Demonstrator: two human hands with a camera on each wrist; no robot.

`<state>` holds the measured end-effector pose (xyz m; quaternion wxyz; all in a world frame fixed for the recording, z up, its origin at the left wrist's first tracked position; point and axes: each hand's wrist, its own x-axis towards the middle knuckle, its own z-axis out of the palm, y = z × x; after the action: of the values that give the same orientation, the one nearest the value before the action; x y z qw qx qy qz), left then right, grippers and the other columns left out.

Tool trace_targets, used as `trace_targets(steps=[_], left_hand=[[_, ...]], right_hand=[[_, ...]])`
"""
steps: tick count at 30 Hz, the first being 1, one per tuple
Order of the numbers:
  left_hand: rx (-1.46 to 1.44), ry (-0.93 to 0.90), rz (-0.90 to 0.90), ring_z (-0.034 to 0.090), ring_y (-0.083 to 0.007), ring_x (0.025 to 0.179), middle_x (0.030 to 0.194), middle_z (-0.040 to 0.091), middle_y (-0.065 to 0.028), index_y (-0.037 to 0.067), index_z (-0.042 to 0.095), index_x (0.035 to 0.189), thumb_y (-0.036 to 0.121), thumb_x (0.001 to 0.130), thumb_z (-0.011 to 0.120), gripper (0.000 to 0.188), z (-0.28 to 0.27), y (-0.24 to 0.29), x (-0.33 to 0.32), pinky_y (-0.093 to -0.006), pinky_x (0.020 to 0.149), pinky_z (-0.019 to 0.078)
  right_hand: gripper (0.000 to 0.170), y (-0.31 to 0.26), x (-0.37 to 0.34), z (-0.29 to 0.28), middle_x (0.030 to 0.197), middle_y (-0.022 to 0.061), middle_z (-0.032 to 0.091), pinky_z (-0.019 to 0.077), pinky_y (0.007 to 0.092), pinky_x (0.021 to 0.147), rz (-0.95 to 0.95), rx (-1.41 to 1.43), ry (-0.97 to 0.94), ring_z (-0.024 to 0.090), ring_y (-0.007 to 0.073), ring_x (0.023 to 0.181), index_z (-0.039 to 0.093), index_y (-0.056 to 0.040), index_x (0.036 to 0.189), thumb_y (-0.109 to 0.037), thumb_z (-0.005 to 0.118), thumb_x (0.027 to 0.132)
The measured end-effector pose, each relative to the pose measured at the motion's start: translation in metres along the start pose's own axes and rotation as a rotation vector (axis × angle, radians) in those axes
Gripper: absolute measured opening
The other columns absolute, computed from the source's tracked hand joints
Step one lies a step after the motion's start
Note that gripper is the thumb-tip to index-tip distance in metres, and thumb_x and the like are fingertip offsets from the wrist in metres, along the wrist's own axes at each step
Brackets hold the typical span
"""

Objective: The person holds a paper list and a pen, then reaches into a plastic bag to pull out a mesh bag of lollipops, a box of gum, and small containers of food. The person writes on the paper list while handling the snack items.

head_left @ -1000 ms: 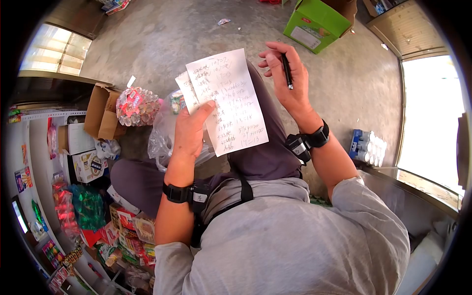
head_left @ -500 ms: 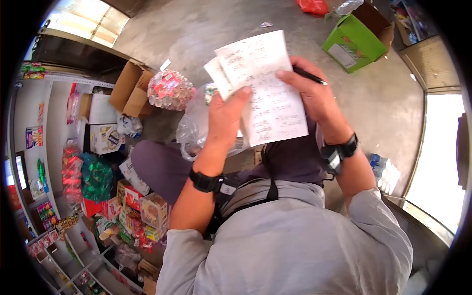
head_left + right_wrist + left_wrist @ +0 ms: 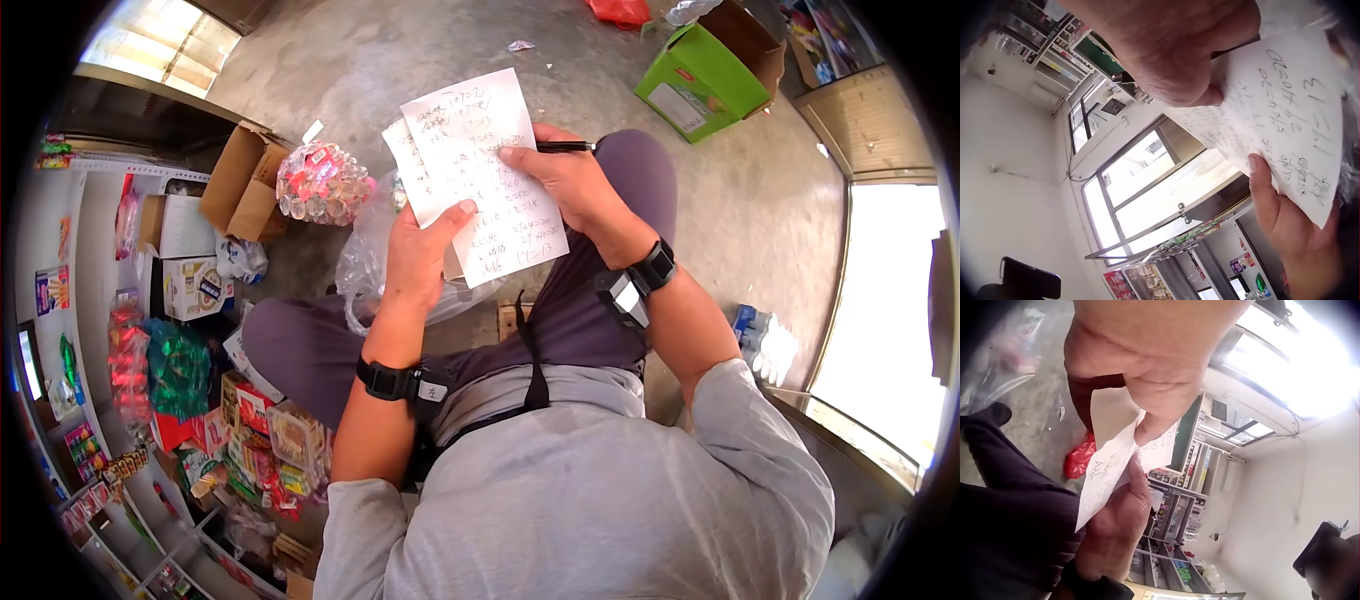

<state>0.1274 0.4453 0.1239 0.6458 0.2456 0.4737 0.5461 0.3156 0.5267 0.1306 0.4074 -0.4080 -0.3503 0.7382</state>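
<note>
Two sets of fingers pinched the handwritten sheet [image 3: 488,190] over the lap [image 3: 595,310], the right hand [image 3: 583,192], carrying a pen [image 3: 566,146], having just joined the left hand [image 3: 416,258], so both sides were held.

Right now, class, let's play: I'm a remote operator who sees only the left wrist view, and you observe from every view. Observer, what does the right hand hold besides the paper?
Observer: The head view shows a black pen in the right hand as well.
Operator: The writing is hard to read from here. How does the bottom line end?
Observer: In the right wrist view, the bottom line on the paper ends in 13.
</note>
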Motion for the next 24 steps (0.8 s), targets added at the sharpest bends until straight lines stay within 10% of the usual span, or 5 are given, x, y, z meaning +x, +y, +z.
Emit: trace_targets(steps=[24], left_hand=[[0.133,0.062,0.005,0.069,-0.015,0.096,0.112,0.073,-0.0086,0.0,0.067,0.121,0.006,0.091,0.073,0.031,-0.009,-0.015,0.01,-0.0295,0.085,0.0545]], right_hand=[[0.037,0.007,0.002,-0.01,0.115,0.0174,0.071,0.0605,0.0346,0.088,0.012,-0.044,-0.013,0.072,0.0236,0.1,0.062,0.0052,0.128,-0.008,0.07,0.094]])
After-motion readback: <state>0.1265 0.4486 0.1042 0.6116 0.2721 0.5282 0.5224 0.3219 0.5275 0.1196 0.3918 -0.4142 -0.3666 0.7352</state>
